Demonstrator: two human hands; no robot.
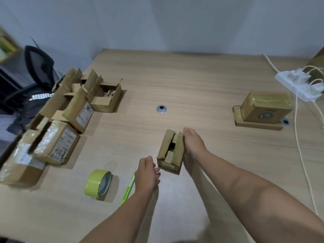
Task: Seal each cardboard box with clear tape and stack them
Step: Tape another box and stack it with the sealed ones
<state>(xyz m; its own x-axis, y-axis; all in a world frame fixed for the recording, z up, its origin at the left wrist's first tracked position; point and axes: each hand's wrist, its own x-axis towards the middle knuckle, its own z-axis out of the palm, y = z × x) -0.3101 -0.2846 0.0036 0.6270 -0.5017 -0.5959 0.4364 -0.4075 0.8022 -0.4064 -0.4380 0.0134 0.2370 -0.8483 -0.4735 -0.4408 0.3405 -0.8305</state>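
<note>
A small cardboard box (pixel 171 151) with its top flaps partly open stands on the table in front of me. My right hand (pixel 193 145) lies flat against the box's right side, fingers straight. My left hand (pixel 147 171) hovers just left of the box's near corner, fingers loosely curled, holding nothing. A roll of yellowish clear tape (pixel 98 184) stands on its edge to the left. A green utility knife (pixel 128 185) lies beside my left hand. Two taped boxes (pixel 263 109) sit stacked at the right.
Several open and taped cardboard boxes (pixel 66 113) crowd the table's left edge. A white power strip (pixel 299 85) with cables lies at the far right. Two metal grommets (pixel 161 109) are set in the wooden table (pixel 192 81). A black chair (pixel 37 67) stands left.
</note>
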